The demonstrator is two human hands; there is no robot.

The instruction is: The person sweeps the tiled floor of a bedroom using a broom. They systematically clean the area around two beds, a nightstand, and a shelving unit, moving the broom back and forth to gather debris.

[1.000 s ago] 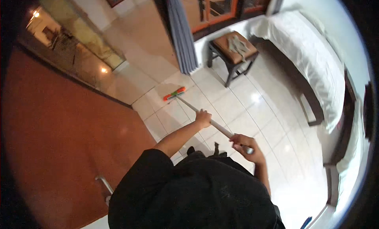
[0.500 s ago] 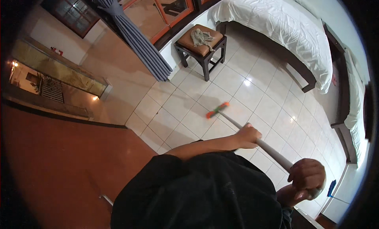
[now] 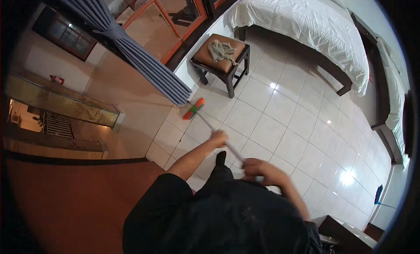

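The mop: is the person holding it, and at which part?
Yes. Both hands grip the mop by its long handle: the left hand around the middle of the handle, the right hand near its upper end. Its orange head rests on the tiled floor.

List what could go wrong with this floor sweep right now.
The orange-and-green mop head lies right beside the hanging blue-grey curtain, so a further push might snag the fabric. The dark wooden stool with the crumpled rag stands just beyond, and the long pale handle, gripped by the left hand and right hand, could knock it. The glossy white tiled floor may be slippery.
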